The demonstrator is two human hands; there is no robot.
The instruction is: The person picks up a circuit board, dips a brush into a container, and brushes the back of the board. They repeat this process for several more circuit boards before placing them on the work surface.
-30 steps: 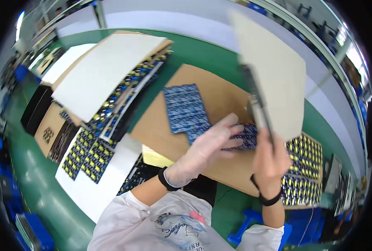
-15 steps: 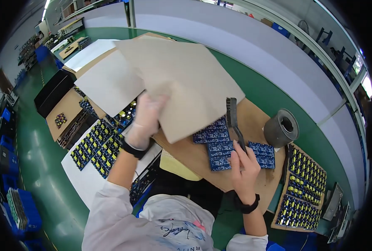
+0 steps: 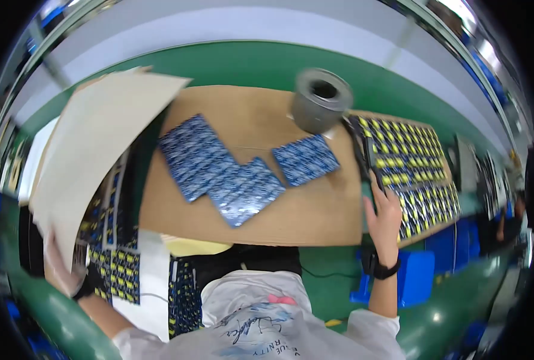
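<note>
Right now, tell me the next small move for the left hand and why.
Probably lower the cardboard sheet onto the stack at the left: the left hand holds it tilted in the air over the trays of parts, while the right hand rests at the black tool.

Swung the pale cardboard sheet (image 3: pixel 99 162) out to the far left in the gloved left hand (image 3: pixel 63 273), baring the three blue patterned panels (image 3: pixel 237 165) on the brown board (image 3: pixel 261 198). Shifted the right hand (image 3: pixel 384 215), with its dark brush (image 3: pixel 366 157), rightward off the panels to the tray of yellow parts (image 3: pixel 417 174).
</note>
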